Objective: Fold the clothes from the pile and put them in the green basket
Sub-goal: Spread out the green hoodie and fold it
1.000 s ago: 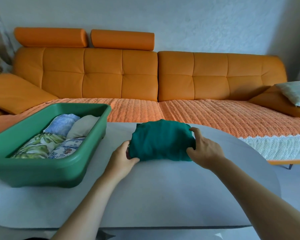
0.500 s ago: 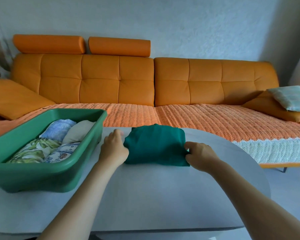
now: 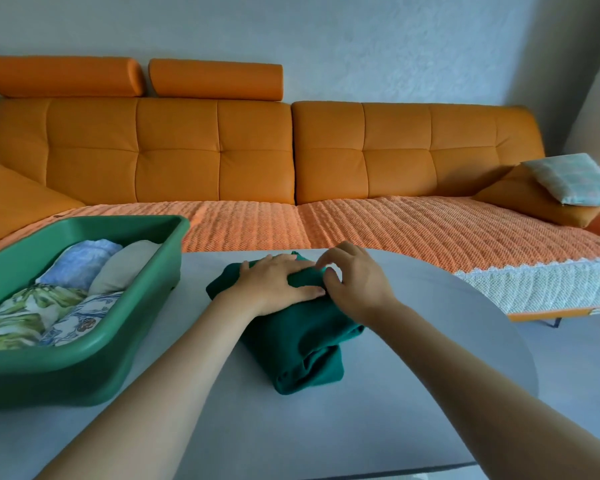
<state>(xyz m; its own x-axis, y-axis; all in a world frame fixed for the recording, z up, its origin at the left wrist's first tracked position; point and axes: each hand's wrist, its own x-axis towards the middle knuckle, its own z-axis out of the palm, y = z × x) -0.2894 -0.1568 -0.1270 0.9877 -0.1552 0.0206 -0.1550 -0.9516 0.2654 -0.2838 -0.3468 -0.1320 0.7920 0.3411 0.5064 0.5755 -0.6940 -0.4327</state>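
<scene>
A dark green garment [image 3: 302,344] lies folded into a thick bundle on the grey table [image 3: 413,393]. My left hand [image 3: 274,284] lies flat on its far part, fingers spread and pressing down. My right hand [image 3: 355,282] sits just to the right, thumb and fingers pinching the cloth's far right edge. The green basket [image 3: 84,372] stands on the table's left side and holds several folded clothes: a blue one, a beige one and two leaf-patterned ones.
An orange sofa [image 3: 291,150] with a woven orange cover runs behind the table. A pale patterned cushion [image 3: 572,180] rests on an orange pillow at the sofa's right end. The table's rounded edge curves off to the right.
The garment was held by its two sides and is now folded over into a narrower, thicker bundle. My left hand moved from its left side onto its top; my right hand shifted inward.
</scene>
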